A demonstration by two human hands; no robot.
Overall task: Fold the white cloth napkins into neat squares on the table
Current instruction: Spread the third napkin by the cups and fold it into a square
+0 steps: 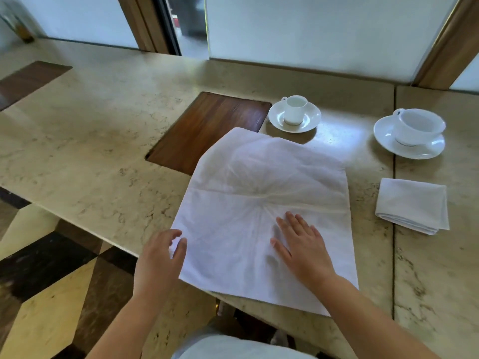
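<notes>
The large white cloth napkin [261, 211] lies spread across the near edge of the beige marble worktop [103, 141], creased across its middle, its far corner resting on a dark wooden inlay panel [207, 125]. The right hand [303, 244] lies flat on it with straight fingers [293, 221], likely pinning the cloth so it cannot slide. The left hand [160, 257] curls its fingers round the near left corner, probably to lift it into a fold. To the right sits a finished folded white square napkin [412, 207], set apart from the work. Beyond stand a small white cup on a saucer [294, 116] and a wider white cup on a saucer [410, 133], out of the way.
</notes>
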